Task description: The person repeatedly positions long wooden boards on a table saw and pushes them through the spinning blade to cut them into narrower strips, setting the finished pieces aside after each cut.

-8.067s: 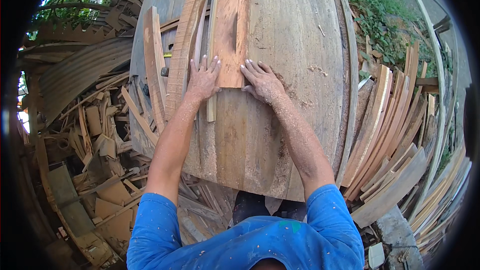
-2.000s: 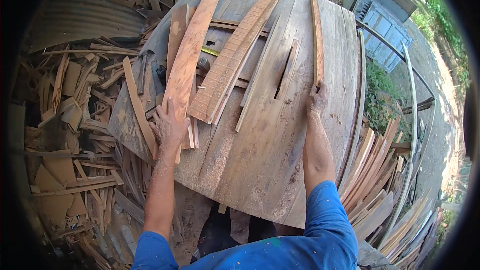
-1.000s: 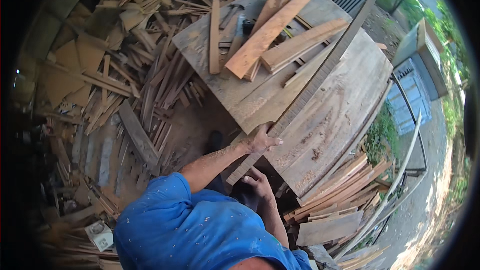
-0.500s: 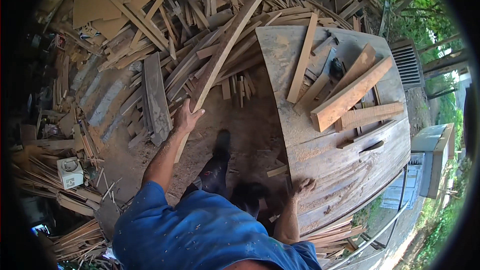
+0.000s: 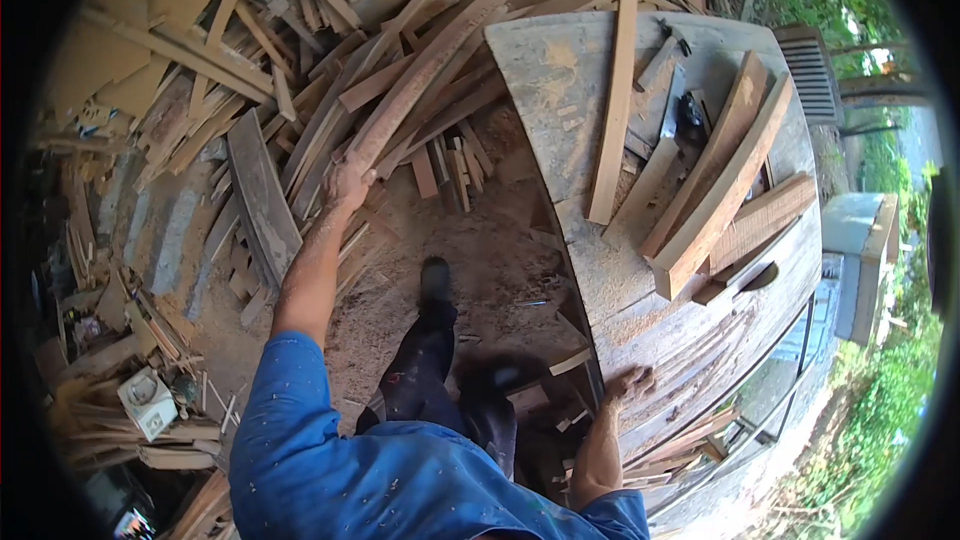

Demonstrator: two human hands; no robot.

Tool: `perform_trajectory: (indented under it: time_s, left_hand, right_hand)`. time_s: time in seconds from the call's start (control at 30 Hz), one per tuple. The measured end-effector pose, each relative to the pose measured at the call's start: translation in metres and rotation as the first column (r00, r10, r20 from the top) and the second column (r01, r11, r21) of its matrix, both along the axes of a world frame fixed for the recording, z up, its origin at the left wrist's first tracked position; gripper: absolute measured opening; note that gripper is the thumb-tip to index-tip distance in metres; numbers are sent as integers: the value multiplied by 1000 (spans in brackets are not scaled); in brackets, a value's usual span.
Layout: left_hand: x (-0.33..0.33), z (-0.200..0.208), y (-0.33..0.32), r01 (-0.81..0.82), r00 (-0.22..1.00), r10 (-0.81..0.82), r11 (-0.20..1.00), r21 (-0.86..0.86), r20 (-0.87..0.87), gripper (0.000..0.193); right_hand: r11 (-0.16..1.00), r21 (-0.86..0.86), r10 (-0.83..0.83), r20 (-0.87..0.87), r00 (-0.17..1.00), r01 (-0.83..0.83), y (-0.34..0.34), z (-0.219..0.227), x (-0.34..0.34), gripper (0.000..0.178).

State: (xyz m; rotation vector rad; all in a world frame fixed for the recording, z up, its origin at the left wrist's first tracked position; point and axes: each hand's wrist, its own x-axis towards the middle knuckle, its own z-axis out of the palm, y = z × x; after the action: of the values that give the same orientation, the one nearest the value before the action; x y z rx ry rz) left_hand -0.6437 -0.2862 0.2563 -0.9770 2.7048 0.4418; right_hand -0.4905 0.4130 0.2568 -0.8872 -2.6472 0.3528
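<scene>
My left hand [image 5: 347,183] is closed around the near end of a long wooden plank [image 5: 415,80], which slants away over the heap of timber. Its far part lies among other boards, so I cannot tell exactly where it ends. At the near edge of the wooden worktable [image 5: 540,60] rests my right hand [image 5: 628,383], holding nothing, its fingers apart and slightly bent. Several cut pieces lie on the table beyond it, among them a thick reddish-brown beam [image 5: 725,190], a narrow straight board [image 5: 614,105] and a hammer [image 5: 660,55].
A large scrap-wood heap [image 5: 400,15] spreads across the far side and left. A dark weathered board [image 5: 262,195] leans near my left arm. Sawdust covers the ground [image 5: 400,240] around my feet. A white box-shaped object [image 5: 147,403] sits at the lower left.
My left hand has moved left and farther away with the plank, which has come down onto the heap. My right hand stays at the table edge.
</scene>
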Motion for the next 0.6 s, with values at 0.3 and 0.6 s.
perform_trajectory:
  time_s: [0.3,0.6]
  left_hand:
    - [23,-15,77,301,929,-276,951,-67,248,75]
    - [290,-37,217,765,322,-902,427,483,287,61]
  right_hand:
    - [977,213,24,-81,996,-6,46,-29,13,32]
    - [938,-346,-217,-511,832,32,-14,21,103,44]
